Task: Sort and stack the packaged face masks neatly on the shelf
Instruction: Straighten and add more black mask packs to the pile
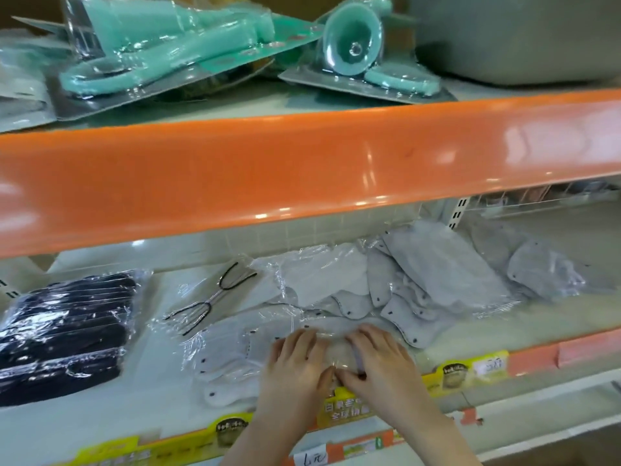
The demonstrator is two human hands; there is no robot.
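Clear-wrapped packs of masks lie on the pale lower shelf [524, 334]. A white mask pack [232, 358] sits at the front middle. My left hand [295, 364] and my right hand [379, 361] rest side by side on its right end, fingers pressing and pinching the plastic wrap. Behind them lie another white pack [322, 277] and several grey mask packs [447, 270] fanned out loosely to the right. A black mask pack [64, 327] lies at the far left. A nearly see-through pack with black ear loops [208, 297] sits between the black and white ones.
An orange shelf edge [302, 176] overhangs the lower shelf. On the upper shelf lie teal blister-packed items [161, 52] and a grey bin [514, 35]. Yellow and orange price labels [467, 368] line the front rail.
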